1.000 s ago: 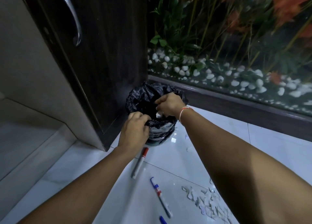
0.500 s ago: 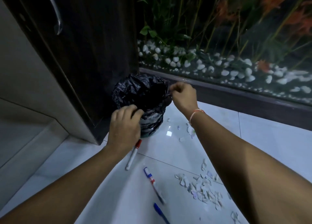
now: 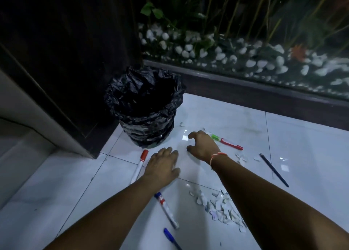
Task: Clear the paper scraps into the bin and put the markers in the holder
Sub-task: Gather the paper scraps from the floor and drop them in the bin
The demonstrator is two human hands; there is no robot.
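A small bin (image 3: 145, 106) lined with a black bag stands on the white floor by a dark cabinet. My left hand (image 3: 163, 165) lies flat on the tiles in front of it, holding nothing. My right hand (image 3: 203, 147) hovers low to the right with fingers curled apart, empty. A pile of paper scraps (image 3: 217, 205) lies between my forearms, and a few more scraps (image 3: 240, 158) sit by my right wrist. A red-capped marker (image 3: 139, 165) lies left of my left hand. A blue-capped marker (image 3: 166, 210) lies under my left forearm. A red marker (image 3: 231, 144) rests right of my right hand.
A blue pen (image 3: 171, 238) lies at the bottom edge and a dark pen (image 3: 273, 169) at the right. A dark cabinet (image 3: 71, 51) rises on the left. A glass-fronted planter with white pebbles (image 3: 245, 61) and a dark wooden sill runs along the back.
Both hands have left the bin's rim and come down to the floor in front of it. The view has tilted down and back, showing more floor, pens and scraps.
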